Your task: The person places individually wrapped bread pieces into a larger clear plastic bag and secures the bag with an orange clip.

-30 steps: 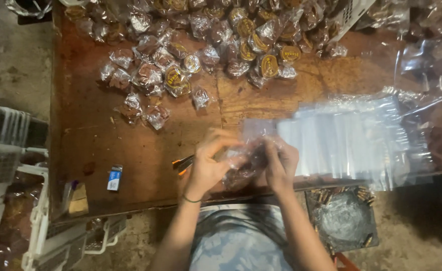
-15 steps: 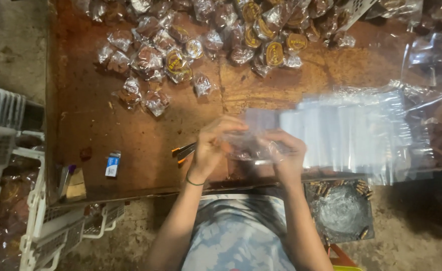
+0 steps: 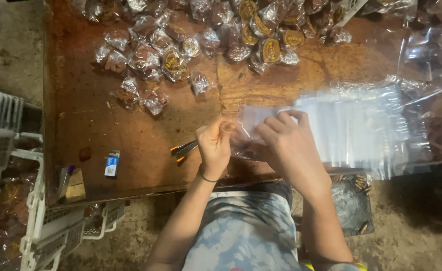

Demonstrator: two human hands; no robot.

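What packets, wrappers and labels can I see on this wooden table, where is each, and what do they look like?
Small clear packet: pinched between left hand and right hand, dark brown contents.
Heap of clear wrapped brown sweets: far side of table.
Round gold-and-brown labels: on several far packets.
Stack of empty clear plastic bags: right of the hands, flat.
Small blue-and-white box: near left edge, rectangular.

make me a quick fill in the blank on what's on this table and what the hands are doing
1. Both hands, the left hand and right hand, grip a small clear ____ bag.
2. The stack of empty bags lies to the person's ____.
3. The wrapped brown sweets are piled at the table's ____ edge.
4. The left wrist wears a thin ____ band.

Missing words: plastic; right; far; green
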